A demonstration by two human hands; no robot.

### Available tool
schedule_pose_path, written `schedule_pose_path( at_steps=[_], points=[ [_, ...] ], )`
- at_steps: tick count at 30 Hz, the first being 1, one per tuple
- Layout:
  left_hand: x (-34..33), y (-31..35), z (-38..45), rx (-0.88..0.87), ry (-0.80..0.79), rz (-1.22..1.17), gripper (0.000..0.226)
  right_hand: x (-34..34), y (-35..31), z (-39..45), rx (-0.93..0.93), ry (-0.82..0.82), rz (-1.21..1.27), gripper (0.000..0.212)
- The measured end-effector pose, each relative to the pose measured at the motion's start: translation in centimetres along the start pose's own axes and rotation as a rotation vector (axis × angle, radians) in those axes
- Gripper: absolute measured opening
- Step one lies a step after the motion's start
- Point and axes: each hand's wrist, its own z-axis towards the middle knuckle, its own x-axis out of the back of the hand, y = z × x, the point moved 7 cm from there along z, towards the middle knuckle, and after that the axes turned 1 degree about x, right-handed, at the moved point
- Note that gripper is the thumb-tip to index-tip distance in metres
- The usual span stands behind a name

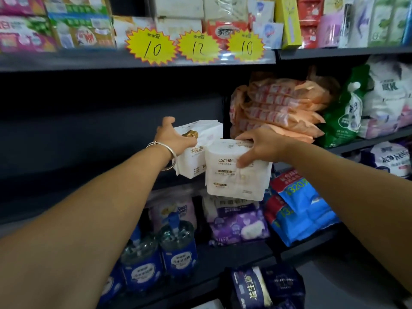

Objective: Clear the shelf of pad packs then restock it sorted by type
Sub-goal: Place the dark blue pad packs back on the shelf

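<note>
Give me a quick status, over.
Left hand grips rear white pad pack. Right hand grips front white pad pack. Orange pad stack close right.

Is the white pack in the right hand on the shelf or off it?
Off it: the right hand grips the white pack by its top, and its bottom hangs below the shelf edge.

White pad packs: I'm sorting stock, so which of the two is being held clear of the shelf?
The front white pack, gripped at its top by the right hand, hangs over the shelf edge. The rear white pack, under the left hand, sits further in.
</note>
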Motion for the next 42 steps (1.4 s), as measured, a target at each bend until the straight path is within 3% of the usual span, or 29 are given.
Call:
schedule_pose_path(
  at_steps=[12, 22, 35, 42],
  points=[
    [-6.0, -0.7, 12.1, -0.012, 0.003, -0.137, 0.085, 3.0, 4.2, 9.5, -0.008, 0.013, 0.048, 0.046],
    [-9.8, -5.4, 21.4, 0.022, -0.009, -0.199, 0.085, 2.8, 8.0, 17.8, -0.038, -0.035, 0.054, 0.069],
    [-14.6, -11.0, 26.8, 0.005, -0.065, -0.323, 0.075, 0.0, 11.9, 23.3, -0.052, -0.1, 0.049, 0.068],
    [-16.0, -12.4, 27.2, -0.005, -0.207, -0.294, 0.104, -1.1, 11.8, 23.9, -0.041, -0.111, 0.037, 0.066]
  ],
)
